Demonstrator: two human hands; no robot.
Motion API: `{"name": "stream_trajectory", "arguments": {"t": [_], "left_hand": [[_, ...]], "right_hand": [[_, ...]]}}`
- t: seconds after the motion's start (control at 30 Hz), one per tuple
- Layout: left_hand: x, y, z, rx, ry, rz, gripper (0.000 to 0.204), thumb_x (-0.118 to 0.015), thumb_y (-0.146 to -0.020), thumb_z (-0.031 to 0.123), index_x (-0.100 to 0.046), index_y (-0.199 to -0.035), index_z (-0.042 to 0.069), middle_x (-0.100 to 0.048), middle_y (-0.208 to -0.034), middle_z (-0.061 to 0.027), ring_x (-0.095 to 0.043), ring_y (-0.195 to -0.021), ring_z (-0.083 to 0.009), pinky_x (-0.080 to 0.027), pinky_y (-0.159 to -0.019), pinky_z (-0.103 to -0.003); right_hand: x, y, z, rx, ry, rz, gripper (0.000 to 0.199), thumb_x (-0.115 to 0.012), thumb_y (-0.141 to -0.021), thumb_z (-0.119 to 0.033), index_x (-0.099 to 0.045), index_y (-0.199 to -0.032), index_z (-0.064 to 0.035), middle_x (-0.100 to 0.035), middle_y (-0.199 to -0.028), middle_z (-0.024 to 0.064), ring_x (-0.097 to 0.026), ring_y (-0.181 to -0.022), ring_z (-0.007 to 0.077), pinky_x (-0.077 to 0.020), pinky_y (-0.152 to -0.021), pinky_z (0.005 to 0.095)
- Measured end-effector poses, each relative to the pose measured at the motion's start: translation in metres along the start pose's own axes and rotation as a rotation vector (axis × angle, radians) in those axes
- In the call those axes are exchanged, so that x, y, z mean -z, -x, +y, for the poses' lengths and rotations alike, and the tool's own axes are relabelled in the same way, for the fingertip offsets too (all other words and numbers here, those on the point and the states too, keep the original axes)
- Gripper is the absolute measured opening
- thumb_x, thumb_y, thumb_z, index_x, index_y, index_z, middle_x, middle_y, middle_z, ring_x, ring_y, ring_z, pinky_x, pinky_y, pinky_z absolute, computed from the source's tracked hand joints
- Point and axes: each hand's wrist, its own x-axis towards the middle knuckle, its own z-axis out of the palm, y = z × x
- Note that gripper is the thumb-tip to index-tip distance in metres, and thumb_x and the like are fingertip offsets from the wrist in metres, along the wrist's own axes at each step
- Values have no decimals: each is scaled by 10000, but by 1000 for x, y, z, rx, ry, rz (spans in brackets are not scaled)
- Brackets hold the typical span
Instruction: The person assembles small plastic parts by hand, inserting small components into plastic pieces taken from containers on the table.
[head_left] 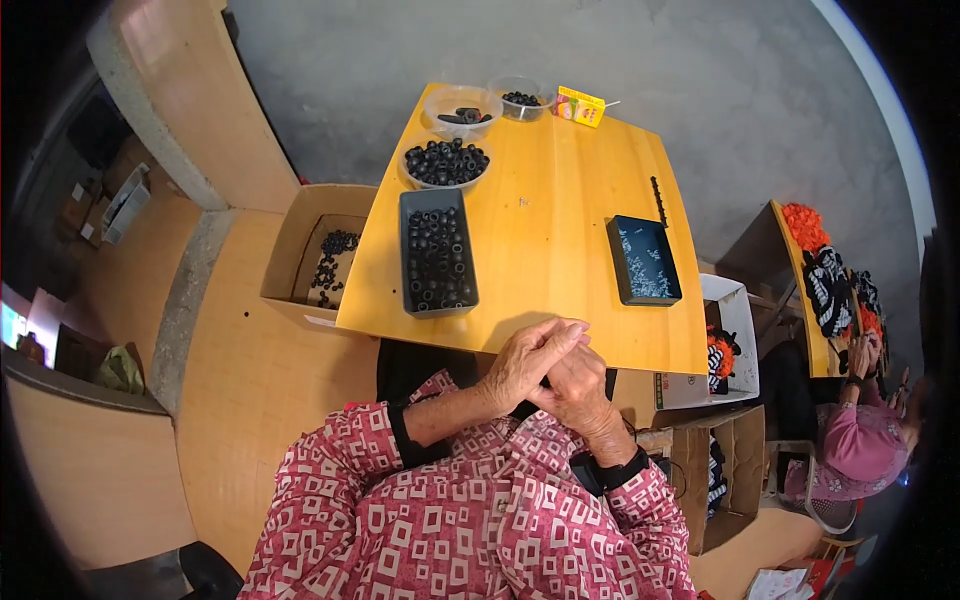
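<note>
My left hand (522, 358) and my right hand (582, 395) are pressed together at the near edge of a yellow wooden table (550, 230), the left fingers lying over the right. Anything between the palms is hidden. A black band sits on my right wrist. Just beyond the hands, to the left, is a dark rectangular tray (437, 252) full of black rings. Another dark tray (645, 262), to the right, holds small pale pieces. Both sleeves are pink with white squares.
At the table's far end stand a bowl of black rings (445, 162), two smaller clear bowls (463, 106), a yellow carton (580, 106) and a thin black rod (658, 200). A cardboard box (325, 255) with rings sits left. At right are a white box (730, 330) and a person in pink (860, 445).
</note>
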Motion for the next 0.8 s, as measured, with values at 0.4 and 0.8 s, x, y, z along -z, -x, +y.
{"name": "stream_trajectory", "arguments": {"t": [0.4, 0.8], "left_hand": [[22, 16, 22, 179, 101, 99, 234, -602, -988, 196, -640, -1089, -12, -654, -936, -23, -585, -816, -64, -469, -703, -208], [41, 10, 19, 207, -83, -84, 219, -687, -909, 170, -701, -1029, -13, -665, -881, 0, -600, -820, -71, -474, -735, -225]], "right_hand": [[29, -5, 2, -128, 234, 0, 189, -729, -760, -156, -569, -749, -56, -534, -678, 74, -582, -619, 246, -476, -591, 354], [31, -5, -2, -75, 199, -100, 192, -688, -799, -191, -606, -856, -27, -568, -772, 95, -600, -700, 254, -480, -654, 363]]}}
